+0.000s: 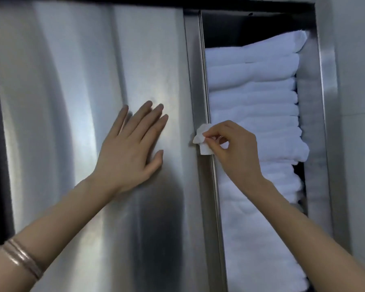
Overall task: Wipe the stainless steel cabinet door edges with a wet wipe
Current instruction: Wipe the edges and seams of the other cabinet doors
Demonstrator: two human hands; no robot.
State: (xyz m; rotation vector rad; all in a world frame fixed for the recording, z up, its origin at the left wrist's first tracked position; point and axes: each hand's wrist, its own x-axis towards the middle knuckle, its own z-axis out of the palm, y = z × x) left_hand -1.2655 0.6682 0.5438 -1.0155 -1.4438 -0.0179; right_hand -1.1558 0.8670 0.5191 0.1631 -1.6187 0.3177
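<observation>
While my left hand point(131, 152) lies flat and spread on the cabinet door point(89, 81), steadying it (holding nothing), my right hand point(234, 148) has a narrow fingertip grip on the wet wipe point(201, 138), pressed to the door edge point(198, 85) mid-height. Mid-wipe, I'd say. Next: run it along the edge, keeping pressure.

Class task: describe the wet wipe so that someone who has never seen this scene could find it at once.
Find the steel cabinet door and follow its right edge halfway down. The wet wipe is the crumpled white scrap pinched there by the right hand, far smaller than the folded white towels stacked behind.
</observation>
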